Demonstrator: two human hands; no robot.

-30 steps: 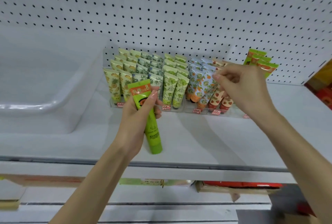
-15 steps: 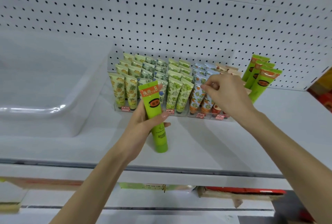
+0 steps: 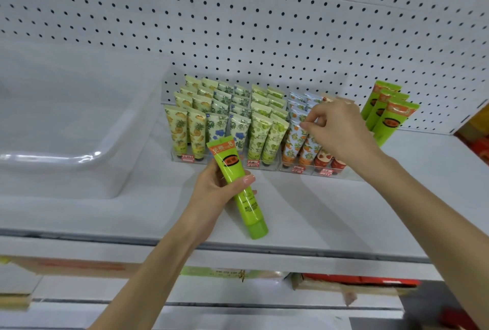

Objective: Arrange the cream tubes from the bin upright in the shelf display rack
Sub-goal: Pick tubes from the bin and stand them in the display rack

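Note:
My left hand [image 3: 211, 193] grips a bright green cream tube [image 3: 239, 189] around its middle, cap down and tilted, above the shelf in front of the rack. The clear display rack [image 3: 267, 166] holds several rows of upright patterned tubes [image 3: 222, 118]. My right hand [image 3: 341, 134] hovers over the rack's right side, its fingertips pinching the crimped top of a blue-and-orange tube [image 3: 293, 141] standing in the front row. Three more bright green tubes [image 3: 389, 115] stand upright right of the rack, against the pegboard.
A white plastic bin [image 3: 79, 160] sits on the shelf to the left, its inside hidden from view. White pegboard [image 3: 264, 25] backs the shelf [image 3: 317, 218]. Lower shelves with boxes lie below the front edge.
My right hand moved down and left from above the rack's right end onto the blue-and-orange tubes. My left hand tilted the green tube's top leftward.

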